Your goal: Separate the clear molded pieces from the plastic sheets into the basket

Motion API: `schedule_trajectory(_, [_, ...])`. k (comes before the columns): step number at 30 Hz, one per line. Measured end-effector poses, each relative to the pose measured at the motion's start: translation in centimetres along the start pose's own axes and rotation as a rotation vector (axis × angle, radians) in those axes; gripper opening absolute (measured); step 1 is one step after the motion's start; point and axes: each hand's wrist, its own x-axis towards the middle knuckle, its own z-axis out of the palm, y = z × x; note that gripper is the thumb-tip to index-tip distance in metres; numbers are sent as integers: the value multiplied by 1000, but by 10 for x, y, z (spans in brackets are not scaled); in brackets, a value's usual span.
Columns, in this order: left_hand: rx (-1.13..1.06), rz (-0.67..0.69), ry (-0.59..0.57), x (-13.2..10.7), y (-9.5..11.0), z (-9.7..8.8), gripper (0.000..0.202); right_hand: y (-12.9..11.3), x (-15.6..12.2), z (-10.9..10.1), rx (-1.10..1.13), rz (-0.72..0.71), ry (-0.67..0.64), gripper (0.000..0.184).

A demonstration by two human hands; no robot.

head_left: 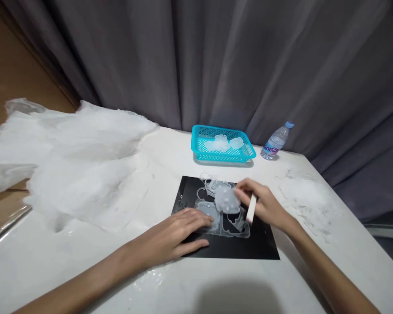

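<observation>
My left hand (180,229) lies with fingers stretched out over a translucent moulded plastic sheet (233,233), pressing on its left part. The sheet rests on a black mat (239,250). Between the thumb and fingers of my right hand (265,203) is the edge of a loose translucent plastic piece (227,199), dotted with small bumps and slightly blurred, held above the sheet. A white stick-like tool (251,208) is also in that hand, slanting down; its tip is hard to make out. Thin translucent cut-off strips (207,185) lie at the mat's far edge.
Behind the mat stands a turquoise basket (227,158) holding several translucent pieces (219,144). A water bottle (275,141) is to its right. Crumpled white translucent sheeting (85,152) covers the left of the white table (144,296). A grey curtain (209,65) hangs behind.
</observation>
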Motion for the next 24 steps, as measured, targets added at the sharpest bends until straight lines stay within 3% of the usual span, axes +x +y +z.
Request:
schedule_trajectory(2, [64, 44, -46, -2, -2, -1, 44, 11, 38, -12, 57, 29, 144, 24])
schedule_trajectory(4, [112, 63, -79, -1, -2, 0, 55, 23, 77, -23, -45, 135, 371, 32])
schedule_trajectory(6, [150, 83, -88, -1, -1, 2, 62, 33, 106, -29, -94, 186, 447, 40])
schedule_trajectory(8, [185, 116, -84, -1, -1, 3, 64, 36, 115, -27, -125, 203, 476, 47])
schedule_trajectory(11, [215, 168, -59, -1, -2, 4, 59, 23, 89, -10, -11, 207, 396, 68])
schedule_trajectory(13, [219, 203, -38, -1, -2, 2, 52, 4, 55, 6, 265, 215, 198, 82])
schedule_trajectory(15, [221, 225, -15, -1, -2, -1, 46, -16, 20, 19, 372, 194, 68, 64])
schedule_trajectory(18, [238, 205, -10, -1, 0, -6, 46, -34, -17, 32, 307, 141, -102, 35])
schedule_trajectory(21, [244, 160, -62, -1, 1, -8, 50, -32, -33, 37, 290, 68, -192, 18])
schedule_trajectory(24, [185, 132, -62, -1, 1, -7, 50, -21, -39, 40, 286, 32, -202, 13])
